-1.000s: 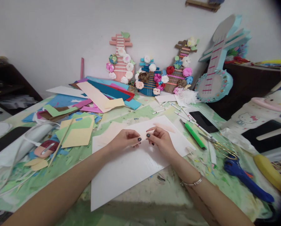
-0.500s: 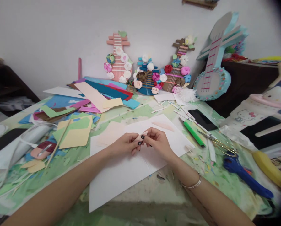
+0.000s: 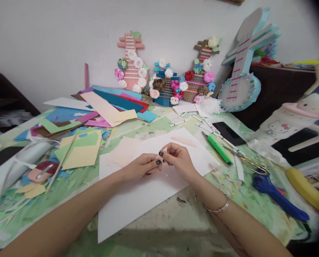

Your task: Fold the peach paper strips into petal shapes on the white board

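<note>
My left hand [image 3: 146, 165] and my right hand [image 3: 175, 157] meet over a white sheet [image 3: 138, 203]. Between their thumbs and fingers they pinch a small pale pink piece of paper [image 3: 164, 151], one hand on each side of it. Most of the piece is hidden by the fingers. Thin pale pink paper [image 3: 125, 148] lies on the sheet's left part, to the left of my hands. A narrow pink petal-shaped piece [image 3: 184, 141] rests on the sheet beyond my right hand.
Coloured paper strips [image 3: 106, 103] pile up at the back left. A green cutter [image 3: 218, 149], gold-handled scissors [image 3: 254, 165], a blue-handled tool [image 3: 278, 196] and a phone [image 3: 228, 133] lie right. Flower-decorated paper instruments [image 3: 166, 85] stand against the wall. A tumbler [image 3: 279, 125] is far right.
The camera view has shifted slightly. Both hands still pinch the small paper, and the fingers have moved a little around it.
</note>
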Motion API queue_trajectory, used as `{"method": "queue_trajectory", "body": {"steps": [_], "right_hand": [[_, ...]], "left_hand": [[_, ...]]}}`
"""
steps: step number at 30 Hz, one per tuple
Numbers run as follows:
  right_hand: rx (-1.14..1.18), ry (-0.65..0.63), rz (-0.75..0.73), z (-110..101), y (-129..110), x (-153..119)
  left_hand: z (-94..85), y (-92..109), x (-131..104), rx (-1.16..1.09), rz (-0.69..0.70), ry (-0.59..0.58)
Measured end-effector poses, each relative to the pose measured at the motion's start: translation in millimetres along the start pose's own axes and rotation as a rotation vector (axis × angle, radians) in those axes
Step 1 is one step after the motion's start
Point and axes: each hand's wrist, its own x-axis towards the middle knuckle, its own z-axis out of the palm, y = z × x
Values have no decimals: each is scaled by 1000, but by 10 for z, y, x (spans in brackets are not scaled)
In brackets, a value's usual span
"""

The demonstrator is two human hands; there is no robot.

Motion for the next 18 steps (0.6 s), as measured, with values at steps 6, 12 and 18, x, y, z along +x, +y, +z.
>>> {"method": "queue_trajectory", "body": {"steps": [6, 12, 18], "right_hand": [[-22, 67, -6, 6, -34, -11], [-52, 90, 14, 10, -74, -35], [-53, 84, -20, 4, -62, -46]], "left_hand": [[3, -1, -2, -29, -22, -34], [18, 1, -7, -48, -54, -42], [27, 12, -6, -69, -71, -34]]}}
